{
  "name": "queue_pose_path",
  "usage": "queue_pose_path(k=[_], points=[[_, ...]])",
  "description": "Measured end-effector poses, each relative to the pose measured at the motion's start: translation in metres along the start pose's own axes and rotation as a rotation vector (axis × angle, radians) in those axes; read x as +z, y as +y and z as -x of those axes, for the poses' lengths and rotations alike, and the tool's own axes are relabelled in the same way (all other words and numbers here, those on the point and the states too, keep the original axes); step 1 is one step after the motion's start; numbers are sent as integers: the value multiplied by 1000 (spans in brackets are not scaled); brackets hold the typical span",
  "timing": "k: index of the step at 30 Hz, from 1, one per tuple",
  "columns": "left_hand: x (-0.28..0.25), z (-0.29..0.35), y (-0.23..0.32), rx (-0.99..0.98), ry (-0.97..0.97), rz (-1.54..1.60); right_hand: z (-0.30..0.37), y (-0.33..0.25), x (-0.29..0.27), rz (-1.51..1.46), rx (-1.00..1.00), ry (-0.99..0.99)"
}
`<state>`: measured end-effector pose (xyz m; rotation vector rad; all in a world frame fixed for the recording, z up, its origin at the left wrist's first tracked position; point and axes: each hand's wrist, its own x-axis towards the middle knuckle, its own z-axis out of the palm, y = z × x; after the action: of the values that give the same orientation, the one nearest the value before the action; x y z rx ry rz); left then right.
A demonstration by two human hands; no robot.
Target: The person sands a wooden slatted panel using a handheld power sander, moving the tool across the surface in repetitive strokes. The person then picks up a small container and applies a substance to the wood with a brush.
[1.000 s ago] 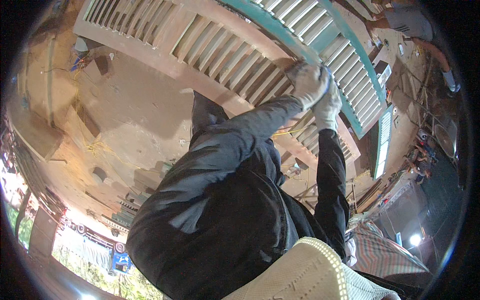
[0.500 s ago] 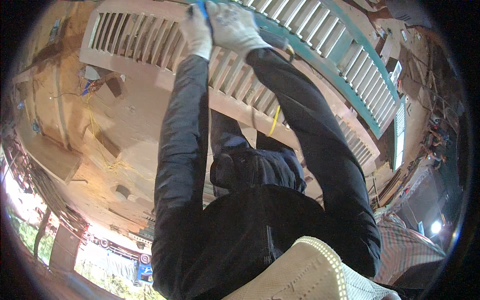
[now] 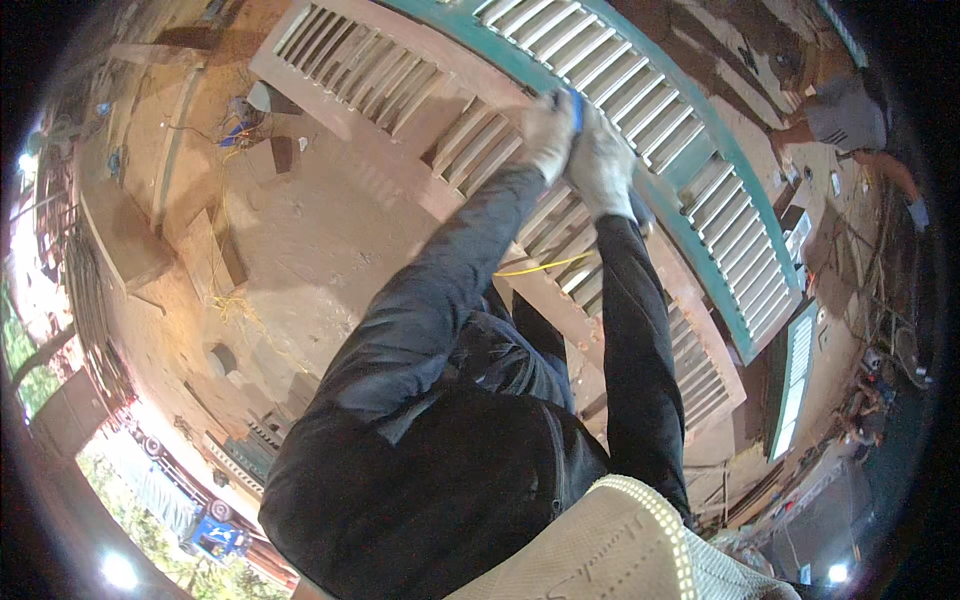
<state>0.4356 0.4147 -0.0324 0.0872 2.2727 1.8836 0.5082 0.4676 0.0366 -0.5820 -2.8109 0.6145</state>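
A long pinkish-brown louvered shutter lies slantwise in front of me. Along its far side lies a second louvered shutter with a teal frame and pale slats. Both my gloved hands are over the border between the two. My left hand is closed round a handheld tool with a blue part showing between the hands. Right beside it, my right hand is wrapped round the same tool, its dark body partly showing by the wrist. The tool's working end is hidden. A yellow cord hangs across the near shutter.
Wooden blocks and tangled yellow string lie on the dusty floor at left. Another teal-framed shutter stands at the right. Beyond, at the upper right, a person bends down. A blue vehicle shows outside at the lower left.
My hands and the tool have moved rightward along the shutters. The whole view has turned and shifted, and the yellow cord has swung to lie more level. More of the other person shows.
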Motion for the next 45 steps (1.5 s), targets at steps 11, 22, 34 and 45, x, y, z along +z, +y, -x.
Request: queue_pose_path(k=[11,22,34,45], points=[[119,198,25,89,-341,-216,168,122,-85,-30,390,37],[52,133,-8,92,-16,-293,99,43,-49,55,134,-124],[-99,-54,5,-59,203,-110,-58,-79,40,119,-288,-164],[27,41,19,-35,-23,-165,23,29,-27,59,110,-154]])
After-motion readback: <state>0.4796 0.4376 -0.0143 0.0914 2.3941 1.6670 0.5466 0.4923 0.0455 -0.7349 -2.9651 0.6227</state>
